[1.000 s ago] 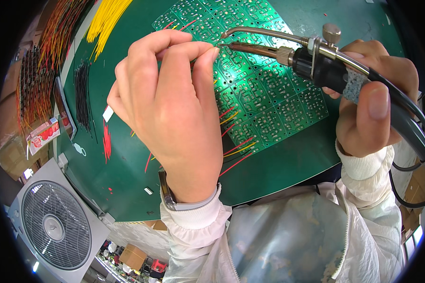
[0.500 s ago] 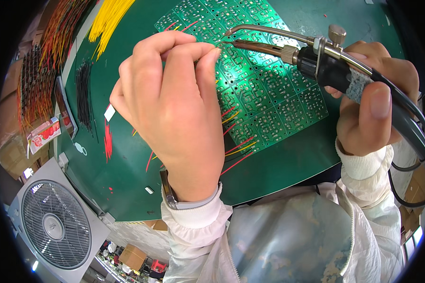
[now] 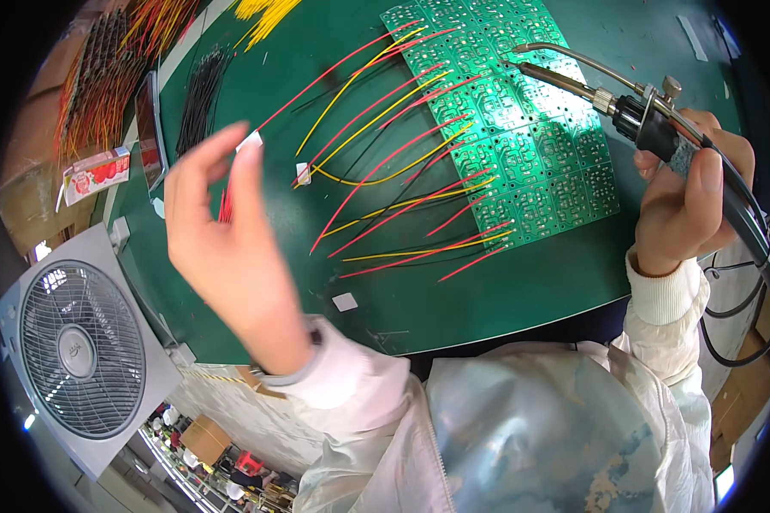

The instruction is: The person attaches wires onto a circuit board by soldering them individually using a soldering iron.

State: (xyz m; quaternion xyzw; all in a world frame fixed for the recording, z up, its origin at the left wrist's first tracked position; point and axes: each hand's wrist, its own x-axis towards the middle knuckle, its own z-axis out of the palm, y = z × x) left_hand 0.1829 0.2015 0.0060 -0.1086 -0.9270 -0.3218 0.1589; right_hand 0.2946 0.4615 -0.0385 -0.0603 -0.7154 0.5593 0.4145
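Green matting covers the workbench across the frame's middle. A grey box fan is seen at lower left. At upper right, a green circuit board panel trailing red and yellow wires is lain flat. The soldering iron is gripped tight by the right hand, tip over the panel. The left hand is blurred, fingers loosely spread, with a few red wires seen just beside it.

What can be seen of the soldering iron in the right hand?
The soldering iron has a black grip with a metal collar and screw, a brownish metal shaft, and a thin curved metal tube running alongside it. The right hand wraps the grip, thumb on top. It lies nearly level, tip pointing left over the far part of the green circuit board panel; contact cannot be told. A dark cable trails off behind the hand.
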